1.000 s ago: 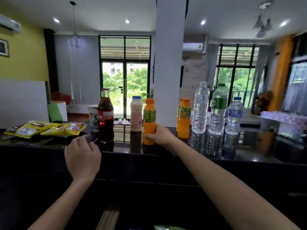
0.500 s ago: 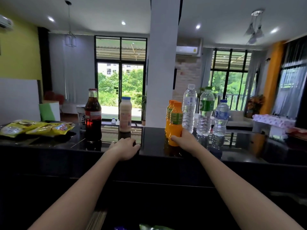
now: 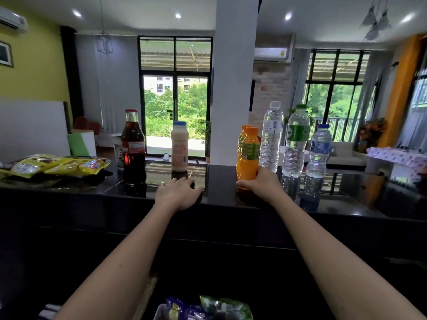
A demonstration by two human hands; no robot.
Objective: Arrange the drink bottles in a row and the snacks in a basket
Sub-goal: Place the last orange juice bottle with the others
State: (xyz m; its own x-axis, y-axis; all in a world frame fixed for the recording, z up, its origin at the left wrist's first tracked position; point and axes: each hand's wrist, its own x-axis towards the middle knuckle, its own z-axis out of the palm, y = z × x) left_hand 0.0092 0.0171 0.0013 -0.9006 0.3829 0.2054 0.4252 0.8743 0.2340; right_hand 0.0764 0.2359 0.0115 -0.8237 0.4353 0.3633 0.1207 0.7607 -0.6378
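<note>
Bottles stand upright along a glossy black desk (image 3: 69, 189), and a person reaches both arms over its near edge. Their right hand (image 3: 261, 184) has its grip clamped round the base of an orange juice bottle (image 3: 250, 158). That bottle is at desk level just in front of a second orange juice bottle (image 3: 240, 137), though the hand hides whether it is set down.

Just to the right stand three water bottles: a tall clear one (image 3: 271, 135), one with a green label (image 3: 297, 139) and a shorter one with a blue label (image 3: 320, 151). The left hand (image 3: 178, 192) rests on the desk's front edge, fingers loose, its grip apart and holding nothing. Beyond it stands a pale milky drink (image 3: 179, 146) with a blue cap, and further left a dark cola bottle (image 3: 133, 146). Both are well apart from the cluster on the right.

Yellow snack packets (image 3: 57, 163) lie flat at the desk's far left. Below the arms, a white container (image 3: 159, 311), possibly the basket, holds more packets (image 3: 226, 307).

The step in hand looks like lining up the drinks, with the juice going beside its twin. Next, I judge, the right hand should let go. The milky drink and cola then need bringing over to close the gap, and the yellow packets are not yet in the basket.
</note>
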